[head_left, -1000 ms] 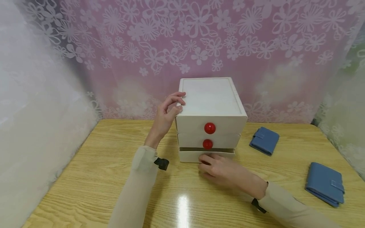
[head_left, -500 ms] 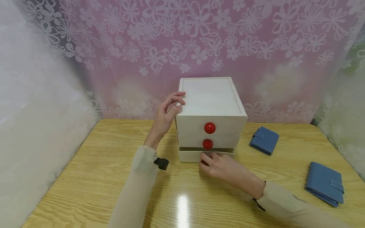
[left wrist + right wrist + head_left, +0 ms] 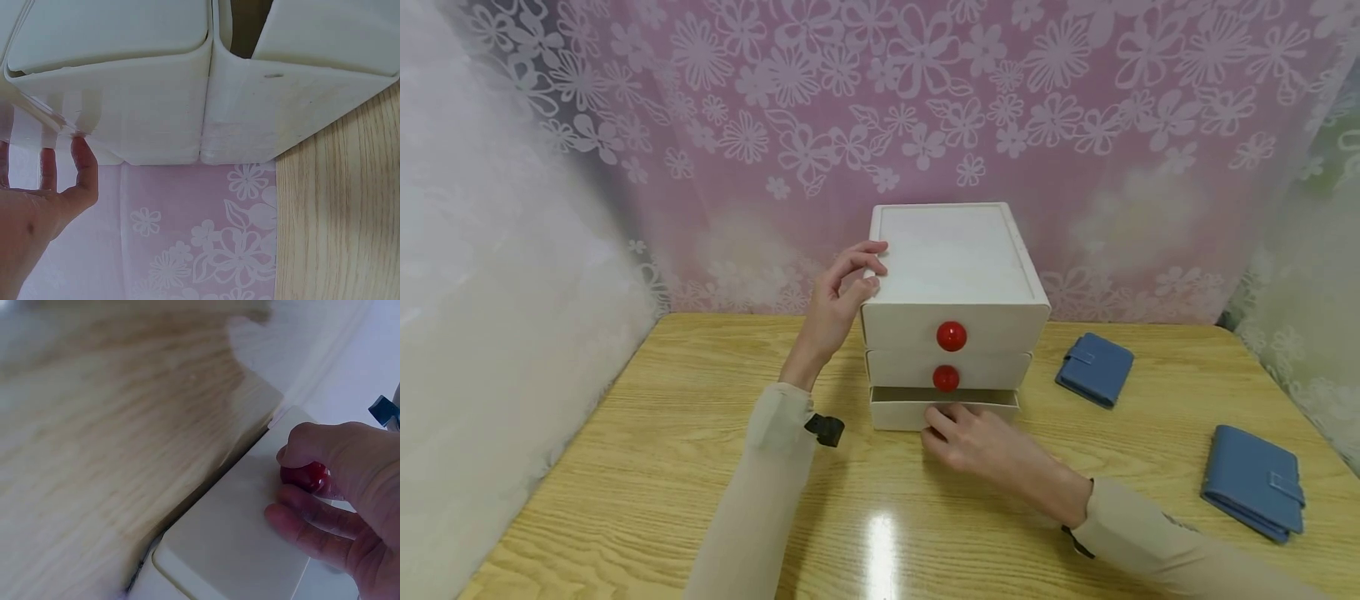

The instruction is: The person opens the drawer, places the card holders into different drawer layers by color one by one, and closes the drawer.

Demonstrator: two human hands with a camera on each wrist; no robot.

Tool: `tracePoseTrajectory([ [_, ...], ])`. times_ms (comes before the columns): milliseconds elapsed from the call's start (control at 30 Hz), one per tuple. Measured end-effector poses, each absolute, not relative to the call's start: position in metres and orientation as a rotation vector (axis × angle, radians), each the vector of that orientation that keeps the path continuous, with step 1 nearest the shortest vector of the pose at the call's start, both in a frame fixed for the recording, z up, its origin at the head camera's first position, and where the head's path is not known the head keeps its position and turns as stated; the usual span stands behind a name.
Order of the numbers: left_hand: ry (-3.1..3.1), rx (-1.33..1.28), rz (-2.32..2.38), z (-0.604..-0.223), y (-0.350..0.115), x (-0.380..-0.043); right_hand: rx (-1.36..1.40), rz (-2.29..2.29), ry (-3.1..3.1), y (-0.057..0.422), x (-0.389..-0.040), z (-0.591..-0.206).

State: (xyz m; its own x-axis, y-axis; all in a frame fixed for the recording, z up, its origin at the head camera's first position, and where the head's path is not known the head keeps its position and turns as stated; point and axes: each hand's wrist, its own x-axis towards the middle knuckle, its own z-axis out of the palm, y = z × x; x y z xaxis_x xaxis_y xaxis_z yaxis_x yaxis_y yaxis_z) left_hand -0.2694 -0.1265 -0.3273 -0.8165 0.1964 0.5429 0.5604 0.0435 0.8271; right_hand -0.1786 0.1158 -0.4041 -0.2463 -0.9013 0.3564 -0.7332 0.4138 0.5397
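A white three-drawer box (image 3: 958,254) stands on the table, its upper two drawers closed, each with a red knob (image 3: 951,337) in front. The bottom drawer (image 3: 895,414) is pulled out a little, leaving a dark gap above its front. My right hand (image 3: 981,446) pinches that drawer's red knob (image 3: 305,476) between thumb and fingers, as the right wrist view shows. My left hand (image 3: 835,304) rests against the box's upper left side, fingertips on the top edge. In the left wrist view, the left fingertips (image 3: 81,150) touch the white side wall.
Two blue wallets lie to the right on the wooden table (image 3: 700,467): one wallet (image 3: 1096,370) beside the box, another wallet (image 3: 1255,483) nearer the right edge. A pink flowered curtain (image 3: 820,108) hangs behind the box.
The bottom drawer has come slightly further out toward me, and its gap looks a bit larger. My right hand and forearm shifted slightly with it. The left hand stays put.
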Motion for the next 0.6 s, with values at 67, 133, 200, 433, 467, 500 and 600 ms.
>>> tracePoseTrajectory([
  [67, -2.039, -0.770, -1.840, -0.3271, -0.1266, -0.2696, 1.382, -0.370, -2.059, 0.1161, -0.1774, -0.4032],
  [133, -2.036, -0.768, -1.840, -0.3269, -0.1266, -0.2698, 1.392, -0.377, -2.073, 0.1166, -0.1761, -0.4025],
  [200, -2.034, -0.765, -1.845, -0.3268, -0.1265, -0.2699, 1.400, -0.379, -2.068, 0.1171, -0.1753, -0.4029],
  [433, -2.033, -0.754, -1.852, -0.3268, -0.1250, -0.2701, 1.408, -0.303, -1.979, 0.1171, -0.1727, -0.4056],
  [467, -2.034, -0.753, -1.852, -0.3267, -0.1249, -0.2699, 1.409, -0.295, -1.972, 0.1172, -0.1721, -0.4055],
  [500, -2.034, -0.752, -1.853, -0.3266, -0.1248, -0.2696, 1.411, -0.291, -1.970, 0.1174, -0.1713, -0.4053],
  [600, -2.032, -0.752, -1.854, -0.3261, -0.1250, -0.2690, 1.420, -0.286, -1.977, 0.1183, -0.1691, -0.4049],
])
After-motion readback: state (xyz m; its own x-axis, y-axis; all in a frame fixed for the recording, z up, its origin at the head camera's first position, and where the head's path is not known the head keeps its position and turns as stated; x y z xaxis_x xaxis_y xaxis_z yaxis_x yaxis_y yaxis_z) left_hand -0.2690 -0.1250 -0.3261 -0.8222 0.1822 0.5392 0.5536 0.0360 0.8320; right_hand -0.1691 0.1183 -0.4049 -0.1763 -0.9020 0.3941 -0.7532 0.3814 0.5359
